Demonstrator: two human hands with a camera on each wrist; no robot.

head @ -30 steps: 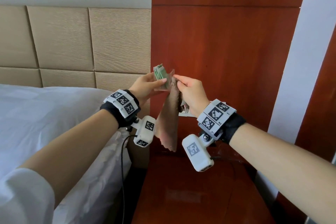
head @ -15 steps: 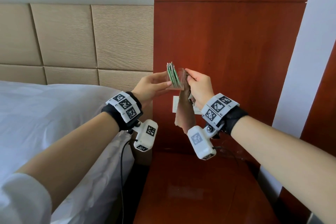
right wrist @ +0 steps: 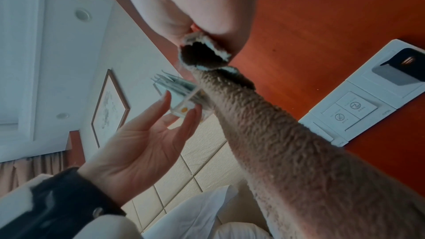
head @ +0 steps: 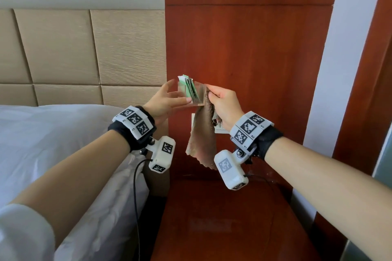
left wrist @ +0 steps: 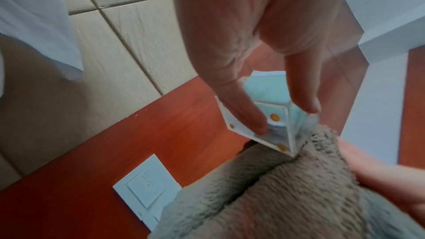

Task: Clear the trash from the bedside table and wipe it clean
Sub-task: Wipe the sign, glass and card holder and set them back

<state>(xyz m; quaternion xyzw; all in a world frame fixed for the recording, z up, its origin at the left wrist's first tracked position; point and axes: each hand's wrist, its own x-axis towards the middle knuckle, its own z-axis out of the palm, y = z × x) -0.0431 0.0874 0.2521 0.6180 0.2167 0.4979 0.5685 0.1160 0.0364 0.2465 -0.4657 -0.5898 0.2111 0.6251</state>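
Above the counter, our left hand pinches the clear holder of green packets; our right hand grips the brown cloth against its right side.

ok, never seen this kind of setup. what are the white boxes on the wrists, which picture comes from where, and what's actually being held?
No robot here: a person works with bare hands. The white boxes under the checker-marked wristbands are small cameras. The wide picture comes from a camera on the person's head; the two close-ups look along each hand from those wrist cameras.

The left hand holds a small clear holder between thumb and fingertips; it has green and white packets standing in it. The right hand grips a brown fuzzy cloth, bunched at the top and hanging down, pressed against the holder's right side.

Below is the glossy red-brown bedside table; its visible top shows only a thin cable at the back. The white bed is to the left, and a white switch panel sits on the wood wall behind.
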